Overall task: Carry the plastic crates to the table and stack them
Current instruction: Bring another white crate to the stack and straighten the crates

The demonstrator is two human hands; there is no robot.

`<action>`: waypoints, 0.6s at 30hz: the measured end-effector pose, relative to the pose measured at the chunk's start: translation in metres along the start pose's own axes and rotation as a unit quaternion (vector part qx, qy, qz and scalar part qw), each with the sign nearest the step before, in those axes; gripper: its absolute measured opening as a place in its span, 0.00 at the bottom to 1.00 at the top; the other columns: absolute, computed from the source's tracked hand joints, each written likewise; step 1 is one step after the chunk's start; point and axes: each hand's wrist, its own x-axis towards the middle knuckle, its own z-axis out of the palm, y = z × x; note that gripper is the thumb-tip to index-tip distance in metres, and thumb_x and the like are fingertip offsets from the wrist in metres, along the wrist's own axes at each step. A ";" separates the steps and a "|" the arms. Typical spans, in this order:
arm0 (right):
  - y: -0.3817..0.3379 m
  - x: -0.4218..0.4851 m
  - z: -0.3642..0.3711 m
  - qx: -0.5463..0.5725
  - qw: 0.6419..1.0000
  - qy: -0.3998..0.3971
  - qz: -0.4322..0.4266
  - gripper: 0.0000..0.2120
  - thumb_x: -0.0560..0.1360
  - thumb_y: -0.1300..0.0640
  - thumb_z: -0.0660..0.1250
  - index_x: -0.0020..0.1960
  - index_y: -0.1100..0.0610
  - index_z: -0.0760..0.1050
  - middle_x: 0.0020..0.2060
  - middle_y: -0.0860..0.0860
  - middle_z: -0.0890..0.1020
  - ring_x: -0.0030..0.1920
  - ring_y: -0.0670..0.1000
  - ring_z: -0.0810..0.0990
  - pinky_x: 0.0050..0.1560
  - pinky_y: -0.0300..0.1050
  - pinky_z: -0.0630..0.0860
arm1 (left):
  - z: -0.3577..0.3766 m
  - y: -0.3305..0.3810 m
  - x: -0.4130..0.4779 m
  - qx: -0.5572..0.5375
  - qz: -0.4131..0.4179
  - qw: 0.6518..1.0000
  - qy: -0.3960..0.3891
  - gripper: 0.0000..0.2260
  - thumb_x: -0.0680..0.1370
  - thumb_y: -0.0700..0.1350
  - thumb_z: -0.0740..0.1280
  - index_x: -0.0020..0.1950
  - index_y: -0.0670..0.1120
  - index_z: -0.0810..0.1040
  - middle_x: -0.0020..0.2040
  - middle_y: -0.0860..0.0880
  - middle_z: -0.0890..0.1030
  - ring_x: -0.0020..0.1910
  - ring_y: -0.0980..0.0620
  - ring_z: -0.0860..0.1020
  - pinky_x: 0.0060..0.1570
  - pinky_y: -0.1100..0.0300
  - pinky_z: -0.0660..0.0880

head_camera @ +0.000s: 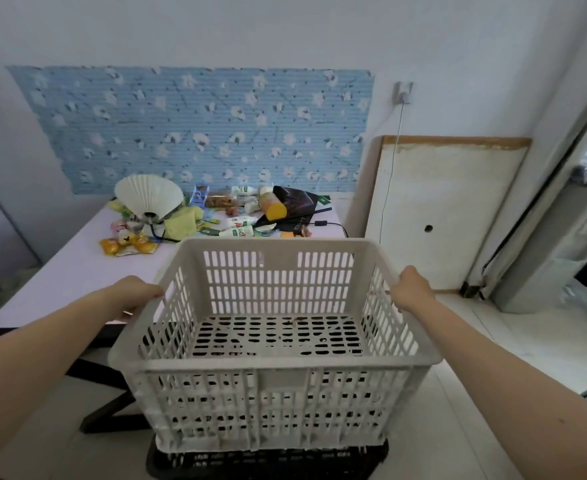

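The left hand [139, 292] is closed over the rim of the white crate [274, 341] at its left side wall, fingers curled over the edge; a grip on the rim suits a slotted wall that offers little else to hold. The table [77, 271] lies beyond and to the left, its near part bare while a fan [150, 199], bottles and snack packets crowd the far end by the wall. That bare stretch looks like the sensible landing place.

The white crate sits in front of the person, near the table's edge and over a black crate [267, 462] whose rim shows beneath it on the floor. I cannot tell whether the white one rests on the black one or is lifted just clear. It is empty, so it should carry lightly and level.

The right hand [411, 289] clasps the opposite rim in the same way. Holding both sides evenly keeps the crate from tilting. A board [451, 209] leans against the wall to the right, clear of the path.
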 end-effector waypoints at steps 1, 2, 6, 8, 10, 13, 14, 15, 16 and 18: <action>0.000 0.000 -0.001 0.002 1.000 -0.004 0.002 0.08 0.75 0.63 0.59 0.53 0.62 0.64 0.37 0.55 0.72 0.40 0.58 0.76 0.30 0.43 0.67 | 0.000 0.000 0.001 0.000 -0.003 1.000 -0.006 0.15 0.77 0.45 0.66 0.55 0.34 0.74 0.43 0.38 0.77 0.38 0.41 0.75 0.36 0.56 0.73; 0.000 0.001 -0.002 0.006 1.000 -0.002 0.005 0.09 0.75 0.63 0.59 0.53 0.63 0.65 0.38 0.57 0.74 0.38 0.57 0.76 0.29 0.43 0.67 | 0.000 0.000 0.001 0.002 -0.004 1.000 -0.009 0.15 0.77 0.44 0.66 0.56 0.33 0.74 0.44 0.38 0.77 0.39 0.41 0.75 0.37 0.55 0.74; -0.002 0.002 0.000 0.021 1.000 0.002 0.004 0.10 0.74 0.63 0.59 0.54 0.65 0.69 0.42 0.61 0.78 0.38 0.58 0.79 0.33 0.44 0.70 | -0.002 -0.007 -0.001 0.006 -0.001 1.000 -0.011 0.16 0.77 0.43 0.66 0.57 0.33 0.74 0.44 0.37 0.78 0.39 0.40 0.78 0.38 0.53 0.77; -0.003 0.000 0.000 0.017 1.000 0.002 0.002 0.09 0.74 0.63 0.59 0.53 0.65 0.69 0.42 0.61 0.78 0.39 0.59 0.79 0.34 0.45 0.71 | -0.003 -0.012 -0.003 0.011 -0.003 1.000 -0.015 0.16 0.77 0.45 0.66 0.57 0.34 0.74 0.46 0.37 0.79 0.40 0.41 0.79 0.36 0.55 0.78; -0.005 -0.003 0.000 0.007 1.000 0.009 -0.002 0.08 0.74 0.63 0.58 0.52 0.64 0.68 0.42 0.61 0.78 0.36 0.58 0.77 0.31 0.44 0.69 | -0.005 -0.016 -0.008 0.016 -0.007 0.999 -0.027 0.17 0.77 0.46 0.66 0.59 0.35 0.73 0.46 0.37 0.80 0.40 0.42 0.81 0.32 0.57 0.77; -0.005 -0.008 0.000 0.005 1.000 0.016 -0.016 0.05 0.74 0.63 0.58 0.49 0.63 0.68 0.38 0.62 0.77 0.32 0.57 0.76 0.27 0.43 0.66 | -0.008 -0.021 -0.014 0.006 -0.019 0.998 -0.052 0.17 0.78 0.45 0.65 0.61 0.36 0.70 0.49 0.36 0.81 0.42 0.40 0.83 0.29 0.55 0.80; -0.005 -0.009 0.000 0.003 1.000 0.017 -0.022 0.04 0.74 0.64 0.58 0.48 0.63 0.69 0.37 0.61 0.77 0.32 0.57 0.76 0.27 0.42 0.67 | -0.010 -0.023 -0.016 0.005 -0.021 0.998 -0.057 0.16 0.78 0.44 0.65 0.61 0.36 0.70 0.48 0.36 0.81 0.41 0.40 0.83 0.27 0.55 0.80; -0.005 -0.011 0.001 0.002 1.000 0.015 -0.024 0.03 0.73 0.64 0.58 0.46 0.63 0.69 0.36 0.61 0.76 0.31 0.57 0.76 0.27 0.42 0.67 | -0.011 -0.025 -0.018 0.001 -0.023 0.998 -0.059 0.15 0.78 0.43 0.64 0.61 0.35 0.69 0.47 0.37 0.81 0.40 0.41 0.83 0.25 0.56 0.79; -0.006 -0.012 0.001 0.003 1.000 0.013 -0.024 0.03 0.73 0.65 0.58 0.45 0.63 0.68 0.36 0.60 0.76 0.31 0.56 0.76 0.27 0.42 0.67 | -0.012 -0.026 -0.019 -0.001 -0.024 0.998 -0.059 0.15 0.79 0.42 0.64 0.62 0.35 0.69 0.46 0.37 0.81 0.39 0.41 0.83 0.25 0.56 0.79; -0.008 -0.014 0.002 -0.002 1.000 0.008 -0.023 0.01 0.73 0.65 0.58 0.42 0.63 0.66 0.34 0.58 0.73 0.30 0.55 0.73 0.27 0.42 0.65 | -0.012 -0.030 -0.020 -0.005 -0.027 0.997 -0.066 0.15 0.79 0.42 0.64 0.62 0.34 0.69 0.47 0.37 0.80 0.39 0.41 0.82 0.26 0.56 0.79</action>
